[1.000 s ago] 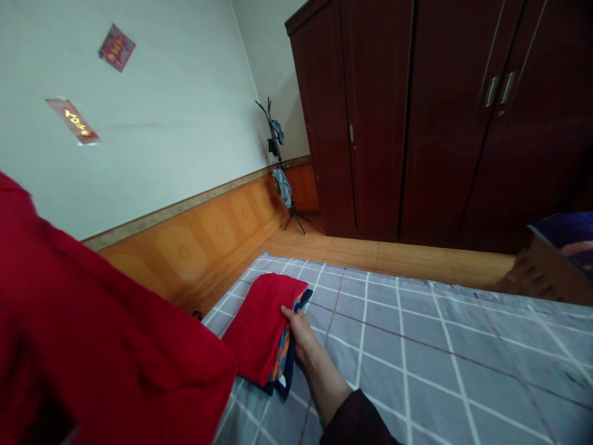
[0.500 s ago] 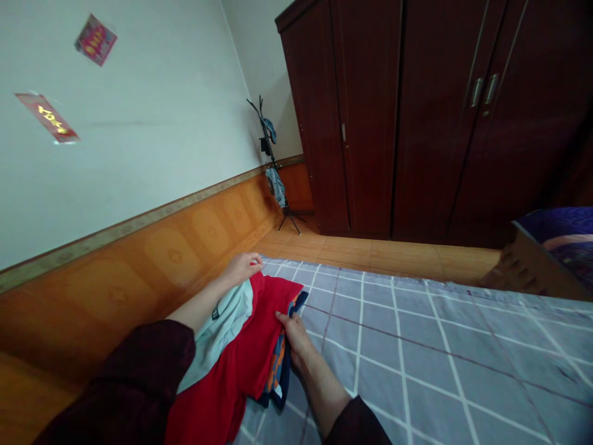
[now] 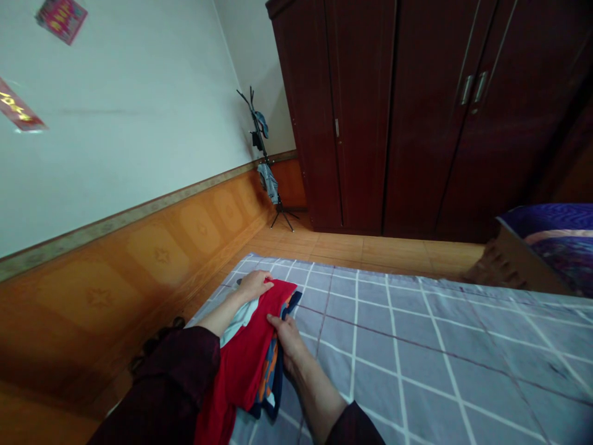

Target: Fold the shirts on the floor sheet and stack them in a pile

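Red cloth lies in layers on the checked bedspread, with a pale mint piece along its left side. Orange and navy patterned fabric shows beneath its right edge. My left hand is closed on the far edge of the red cloth, fingertips pinched together. On the right side, my right hand grips the stack with the thumb on top of the red and the other fingers partly hidden under the edge.
The grey checked bedspread stretches to the right. Beyond it stand a dark red wardrobe and a black coat rack. A wood-panelled wall runs along the left. At the far right is furniture with a purple cover.
My left hand has moved slightly right and nearer, drawing the red cloth over so less mint fabric shows. My right hand keeps its hold. The view has shifted a little.
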### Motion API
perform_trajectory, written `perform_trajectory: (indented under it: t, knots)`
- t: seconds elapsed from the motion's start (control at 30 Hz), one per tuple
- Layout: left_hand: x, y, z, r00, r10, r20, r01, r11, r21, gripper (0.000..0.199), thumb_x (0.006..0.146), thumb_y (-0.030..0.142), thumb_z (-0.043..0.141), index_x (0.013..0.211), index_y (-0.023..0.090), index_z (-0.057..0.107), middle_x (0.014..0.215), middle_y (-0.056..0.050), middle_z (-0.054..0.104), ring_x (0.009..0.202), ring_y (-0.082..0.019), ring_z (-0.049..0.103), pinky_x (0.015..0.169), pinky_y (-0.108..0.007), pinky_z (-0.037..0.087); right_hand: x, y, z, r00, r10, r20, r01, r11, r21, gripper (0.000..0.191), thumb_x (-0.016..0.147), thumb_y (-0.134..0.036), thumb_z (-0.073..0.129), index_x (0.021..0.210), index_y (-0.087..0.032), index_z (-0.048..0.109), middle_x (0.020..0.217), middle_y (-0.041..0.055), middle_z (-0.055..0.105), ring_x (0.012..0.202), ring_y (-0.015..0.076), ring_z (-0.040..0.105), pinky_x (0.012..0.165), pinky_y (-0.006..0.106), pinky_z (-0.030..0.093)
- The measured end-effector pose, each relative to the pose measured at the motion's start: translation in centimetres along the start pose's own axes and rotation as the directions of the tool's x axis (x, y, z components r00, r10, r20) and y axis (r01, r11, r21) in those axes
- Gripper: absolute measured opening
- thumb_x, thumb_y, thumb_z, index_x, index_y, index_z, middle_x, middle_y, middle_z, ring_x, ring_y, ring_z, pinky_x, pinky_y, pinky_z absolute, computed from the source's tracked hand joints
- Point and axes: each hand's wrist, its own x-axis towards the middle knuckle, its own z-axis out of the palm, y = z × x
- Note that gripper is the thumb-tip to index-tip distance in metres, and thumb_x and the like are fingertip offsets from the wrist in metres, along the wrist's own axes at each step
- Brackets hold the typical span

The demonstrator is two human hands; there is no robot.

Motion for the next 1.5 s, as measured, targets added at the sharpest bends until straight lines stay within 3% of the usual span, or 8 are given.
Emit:
perform_trajectory:
  t: [0.2,0.37,0.53,0.73,0.9,1.2,1.37,1.5]
  knots:
    - [-0.1,-0.2,1.2,0.995,-0.029,-0.09,0.038,0.994,0.1,0.022,0.085,0.022,0.048,0.087,0.019,0.069,0.088,-0.007,0.071,0.088,-0.022,0.063,0.079,-0.031,0.044,0.0,0.0,0.0,1.0,0.001,0.001,-0.001,1.0,-0.025,0.037,0.059,-0.029,0.07,0.093,-0.015,0.065,0.08,0.0073,0.073,0.074,0.0264,0.069,0.077,0.04,0.051]
    - [0.7,-0.7,1.1,0.999,0.015,-0.047,-0.01,0.995,0.104,0.031,0.078,0.024,0.057,0.107,0.02,0.067,0.105,-0.008,0.07,0.1,-0.022,0.062,0.085,-0.029,0.044,0.2,0.0,-0.1,1.0,0.011,-0.011,-0.011,0.999,-0.035,0.038,0.058,-0.03,0.07,0.093,-0.015,0.065,0.08,0.0081,0.073,0.081,0.0287,0.068,0.077,0.041,0.052]
    - [1.2,-0.4,1.2,1.0,0.015,-0.022,-0.012,0.992,0.129,0.024,0.076,0.022,0.059,0.097,0.021,0.071,0.097,-0.006,0.072,0.093,-0.021,0.065,0.08,-0.028,0.045,0.3,0.0,0.0,1.0,0.012,-0.011,-0.012,0.999,-0.035,0.037,0.057,-0.03,0.069,0.091,-0.015,0.065,0.075,0.0074,0.072,0.08,0.029,0.069,0.077,0.042,0.052]
    - [-0.1,0.2,2.2,0.989,-0.049,-0.137,0.074,0.98,0.186,0.026,0.086,0.03,0.054,0.105,0.025,0.07,0.102,-0.008,0.072,0.096,-0.024,0.065,0.079,-0.031,0.043,0.4,0.0,0.0,1.0,0.003,0.002,-0.003,0.999,-0.034,0.033,0.056,-0.03,0.069,0.086,-0.017,0.065,0.069,0.0049,0.071,0.083,0.0292,0.068,0.079,0.041,0.051]
    - [-1.0,0.7,2.3,0.975,-0.085,-0.207,0.129,0.969,0.209,0.023,0.089,0.033,0.051,0.099,0.026,0.071,0.096,-0.008,0.073,0.091,-0.024,0.065,0.077,-0.031,0.041,0.5,0.1,-0.1,1.0,0.009,0.011,-0.009,0.999,-0.041,0.032,0.056,-0.031,0.069,0.084,-0.017,0.066,0.069,0.0055,0.071,0.084,0.0293,0.068,0.08,0.042,0.051]
    - [-1.8,0.5,2.0,0.927,-0.145,-0.345,0.207,0.967,0.148,0.026,0.093,0.036,0.045,0.098,0.02,0.065,0.088,-0.009,0.07,0.083,-0.024,0.065,0.07,-0.029,0.038,0.6,0.1,-0.3,1.0,0.007,0.019,-0.006,0.999,-0.051,0.033,0.059,-0.031,0.07,0.088,-0.015,0.067,0.074,0.0068,0.072,0.079,0.0271,0.069,0.078,0.041,0.052]
    - [-2.0,0.0,1.4,0.974,0.018,-0.224,0.008,0.993,0.114,0.012,0.085,0.029,0.058,0.077,0.022,0.064,0.078,-0.001,0.066,0.077,-0.018,0.061,0.069,-0.025,0.038,0.6,0.2,-0.4,1.0,0.002,0.022,-0.001,0.998,-0.055,0.033,0.06,-0.03,0.07,0.089,-0.015,0.067,0.077,0.0067,0.073,0.08,0.027,0.069,0.078,0.04,0.052]
    - [-2.5,-0.6,0.3,0.972,0.114,-0.204,-0.1,0.992,0.081,0.013,0.085,0.03,0.056,0.077,0.022,0.062,0.084,-0.001,0.061,0.078,-0.018,0.058,0.072,-0.026,0.039,0.7,0.3,-0.4,1.0,-0.001,0.028,0.002,0.999,-0.052,0.037,0.06,-0.028,0.069,0.095,-0.015,0.066,0.08,0.0064,0.073,0.081,0.0266,0.069,0.079,0.04,0.052]
